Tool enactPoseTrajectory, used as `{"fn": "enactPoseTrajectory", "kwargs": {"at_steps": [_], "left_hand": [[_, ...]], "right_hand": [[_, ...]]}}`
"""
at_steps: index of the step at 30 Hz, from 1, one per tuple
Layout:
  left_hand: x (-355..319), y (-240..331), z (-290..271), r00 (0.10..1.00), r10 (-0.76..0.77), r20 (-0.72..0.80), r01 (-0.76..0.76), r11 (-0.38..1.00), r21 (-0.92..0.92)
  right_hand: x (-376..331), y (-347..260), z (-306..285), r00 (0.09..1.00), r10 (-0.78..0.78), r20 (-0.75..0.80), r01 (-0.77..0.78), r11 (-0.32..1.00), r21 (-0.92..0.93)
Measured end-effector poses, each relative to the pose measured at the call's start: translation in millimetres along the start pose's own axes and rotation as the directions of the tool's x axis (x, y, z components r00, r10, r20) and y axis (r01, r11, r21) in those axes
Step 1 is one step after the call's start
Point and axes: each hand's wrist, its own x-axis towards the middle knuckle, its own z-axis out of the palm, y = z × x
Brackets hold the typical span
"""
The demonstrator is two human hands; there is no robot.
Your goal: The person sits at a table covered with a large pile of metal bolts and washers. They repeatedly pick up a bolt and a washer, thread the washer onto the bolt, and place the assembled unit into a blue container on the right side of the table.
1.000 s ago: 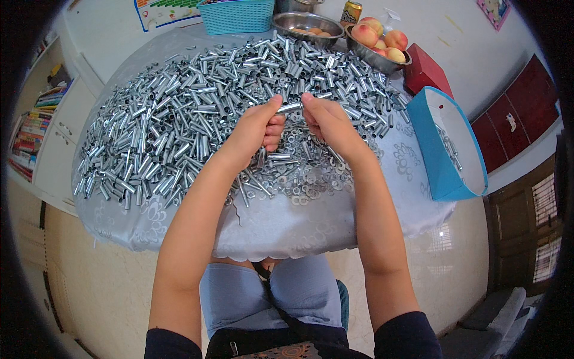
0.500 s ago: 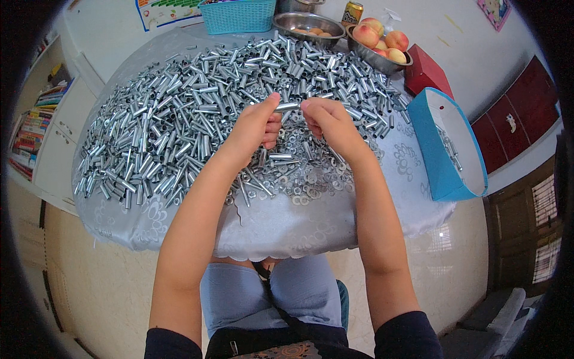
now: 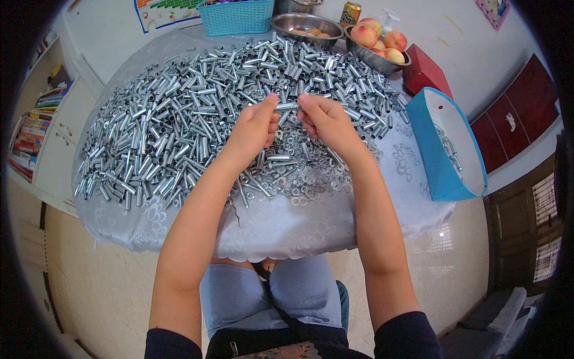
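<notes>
Both hands raised over the near-middle of the heap. Left hand (image 3: 254,127) grips the left end of a metal tube (image 3: 287,107), thumb on top, other fingers curled. Right hand (image 3: 324,122) pinches its right end with thumb and fingertips. Tube held nearly level between them, above loose tubes (image 3: 161,119) and washers (image 3: 306,178) (the washers lie mostly toward the near edge). Silvery cloth (image 3: 281,224) beneath. Blue box (image 3: 422,149) to the right, some metal pieces inside.
</notes>
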Motion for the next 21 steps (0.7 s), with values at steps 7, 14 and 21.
{"fn": "enactPoseTrajectory", "kwargs": {"at_steps": [7,14,21], "left_hand": [[1.1,-0.5,-4.1,0.993,-0.107,-0.041,0.106,0.994,-0.011],[5.2,-0.6,-11.4,0.980,-0.199,0.027,0.200,0.974,-0.104],[4.3,2.7,-12.7,0.977,-0.197,0.082,0.202,0.977,-0.066]], "right_hand": [[0.9,5.2,0.9,0.995,-0.099,-0.029,0.093,0.982,-0.164],[-0.4,8.0,-1.9,0.962,-0.271,-0.023,0.264,0.951,-0.161],[-4.9,-1.0,-4.2,0.981,-0.194,-0.021,0.185,0.961,-0.203]]}}
